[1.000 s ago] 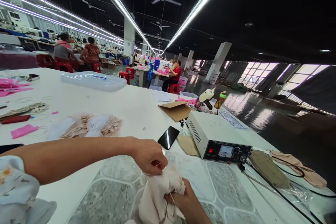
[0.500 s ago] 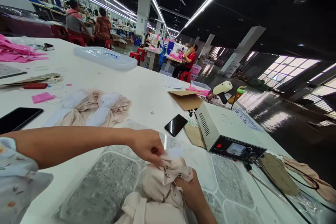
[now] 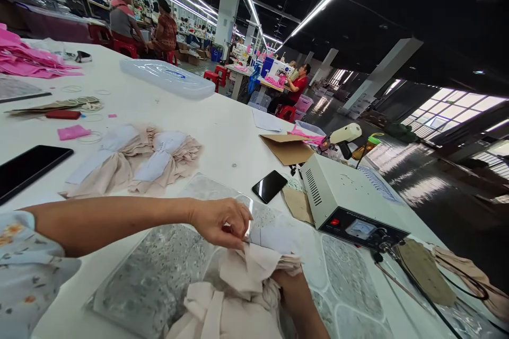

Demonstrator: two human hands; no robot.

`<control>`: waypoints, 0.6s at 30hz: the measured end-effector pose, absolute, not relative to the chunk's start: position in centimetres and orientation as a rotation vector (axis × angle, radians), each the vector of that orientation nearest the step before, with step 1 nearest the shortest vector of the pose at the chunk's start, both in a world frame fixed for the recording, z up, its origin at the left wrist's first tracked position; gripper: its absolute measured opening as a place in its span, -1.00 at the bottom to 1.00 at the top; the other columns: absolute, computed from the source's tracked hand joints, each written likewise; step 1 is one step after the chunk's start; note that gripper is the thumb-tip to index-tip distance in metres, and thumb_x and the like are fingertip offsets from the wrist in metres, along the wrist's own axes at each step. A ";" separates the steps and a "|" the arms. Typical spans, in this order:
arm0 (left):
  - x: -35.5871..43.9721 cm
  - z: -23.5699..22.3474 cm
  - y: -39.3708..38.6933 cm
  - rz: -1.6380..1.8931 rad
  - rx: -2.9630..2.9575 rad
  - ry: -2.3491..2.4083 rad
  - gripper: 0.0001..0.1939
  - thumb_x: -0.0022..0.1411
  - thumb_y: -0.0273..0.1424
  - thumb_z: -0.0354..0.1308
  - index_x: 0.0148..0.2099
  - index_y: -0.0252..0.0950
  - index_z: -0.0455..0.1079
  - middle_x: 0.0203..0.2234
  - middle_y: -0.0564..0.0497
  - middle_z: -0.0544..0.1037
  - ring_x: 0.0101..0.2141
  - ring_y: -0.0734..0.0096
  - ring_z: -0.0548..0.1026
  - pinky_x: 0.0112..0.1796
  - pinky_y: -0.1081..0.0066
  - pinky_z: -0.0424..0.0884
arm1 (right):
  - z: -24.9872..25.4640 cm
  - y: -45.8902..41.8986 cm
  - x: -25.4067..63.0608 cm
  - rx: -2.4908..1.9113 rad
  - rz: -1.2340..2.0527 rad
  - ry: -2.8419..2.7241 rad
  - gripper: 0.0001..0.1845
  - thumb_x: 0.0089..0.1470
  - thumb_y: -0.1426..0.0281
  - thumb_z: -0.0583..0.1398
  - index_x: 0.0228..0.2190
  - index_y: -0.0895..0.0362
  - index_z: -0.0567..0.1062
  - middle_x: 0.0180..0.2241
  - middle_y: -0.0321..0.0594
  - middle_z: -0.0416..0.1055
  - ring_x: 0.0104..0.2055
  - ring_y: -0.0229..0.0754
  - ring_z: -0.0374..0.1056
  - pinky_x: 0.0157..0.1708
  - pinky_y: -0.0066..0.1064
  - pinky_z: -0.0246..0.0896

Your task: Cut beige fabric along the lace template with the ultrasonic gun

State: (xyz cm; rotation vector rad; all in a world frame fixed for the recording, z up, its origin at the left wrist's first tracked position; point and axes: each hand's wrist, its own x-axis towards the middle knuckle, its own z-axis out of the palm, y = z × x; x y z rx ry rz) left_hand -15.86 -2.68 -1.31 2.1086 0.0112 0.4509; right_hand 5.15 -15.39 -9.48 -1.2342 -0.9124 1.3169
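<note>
A bunch of beige fabric pieces [image 3: 250,270] is gathered in front of me, over a grey marbled mat. My left hand [image 3: 225,222] reaches across from the left, thumb and fingers pinched at the fabric's upper edge. From below right, my right hand [image 3: 292,291] grips the gathered layers; its fingers are mostly hidden under the cloth. A white paper slip [image 3: 274,237] lies just beyond the fabric's edge. More beige cloth [image 3: 226,315] is heaped nearest to me.
Two beige bundles with white paper bands [image 3: 157,156] lie at left, near a black phone [image 3: 32,169]. Another phone [image 3: 269,186] lies beside a grey control box [image 3: 353,196] with cables. A clear plastic lid [image 3: 167,79] rests at the far edge. People sit beyond the table.
The upper fabric has been spread flatter, and the white slip shows more. My right hand has gone further under the cloth. My left hand stays pinched near the edge. The view has shifted slightly.
</note>
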 end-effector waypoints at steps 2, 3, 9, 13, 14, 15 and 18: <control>-16.4 -2.3 -2.6 0.432 2.074 0.058 -0.49 0.22 -0.13 0.14 -0.67 -0.21 0.11 -0.77 0.07 0.21 -0.63 0.42 0.24 -0.31 0.34 0.33 | -9.6 -15.0 4.9 -1.213 1.338 -0.864 -0.80 -0.37 0.46 0.32 -0.51 0.11 0.60 -0.39 -0.19 0.58 -0.19 0.00 0.44 -0.09 -0.23 0.29; -16.5 -2.7 -2.7 0.428 2.063 0.078 -0.52 0.24 -0.15 0.11 -0.65 -0.22 0.13 -0.77 0.09 0.19 -0.66 0.46 0.19 -0.42 0.39 0.30 | -9.6 -14.8 4.8 -1.205 1.351 -0.837 -0.77 -0.38 0.48 0.32 -0.49 0.11 0.60 -0.38 -0.20 0.58 -0.20 -0.01 0.44 -0.11 -0.25 0.30; -16.2 -3.0 -6.4 0.442 2.073 0.144 -0.71 0.14 -0.34 0.12 -0.55 -0.25 0.12 -0.73 0.15 0.17 -0.67 0.53 0.12 -0.60 0.47 0.11 | -9.7 -14.3 4.3 -1.205 1.420 -0.649 -0.66 -0.32 0.50 0.28 -0.35 0.12 0.60 -0.37 -0.23 0.58 -0.31 -0.08 0.46 -0.27 -0.30 0.35; -16.0 -4.0 -9.2 0.622 2.298 0.130 -0.81 0.15 -0.48 0.06 -0.47 -0.23 0.12 -0.72 0.13 0.25 -0.65 0.45 0.23 -0.51 0.43 0.22 | -9.8 -14.4 4.4 -1.198 1.410 -0.523 -0.57 -0.35 0.44 0.30 -0.28 0.12 0.59 -0.33 -0.23 0.59 -0.27 -0.05 0.47 -0.30 -0.32 0.36; -16.1 -4.3 -9.5 0.643 2.330 0.117 -0.82 0.18 -0.50 0.03 -0.45 -0.23 0.14 -0.70 0.11 0.29 -0.64 0.43 0.26 -0.49 0.42 0.24 | -9.8 -14.3 4.4 -1.190 1.407 -0.499 -0.55 -0.36 0.42 0.31 -0.27 0.12 0.59 -0.33 -0.23 0.59 -0.26 -0.04 0.47 -0.29 -0.32 0.36; -16.0 -4.6 -9.8 0.653 2.359 0.093 -0.84 0.22 -0.51 0.01 -0.42 -0.23 0.17 -0.68 0.08 0.34 -0.62 0.40 0.30 -0.46 0.41 0.27 | -9.8 -14.2 4.3 -1.181 1.407 -0.480 -0.54 -0.37 0.40 0.32 -0.27 0.12 0.60 -0.34 -0.22 0.59 -0.24 -0.03 0.47 -0.28 -0.32 0.36; -15.6 -4.9 -10.0 0.659 2.391 0.031 -0.86 0.31 -0.52 -0.04 -0.31 -0.25 0.27 -0.57 -0.01 0.46 -0.55 0.36 0.40 -0.42 0.40 0.29 | -9.4 -13.8 3.7 -1.152 1.433 -0.447 -0.52 -0.38 0.40 0.34 -0.25 0.14 0.59 -0.34 -0.20 0.59 -0.23 -0.01 0.47 -0.25 -0.30 0.36</control>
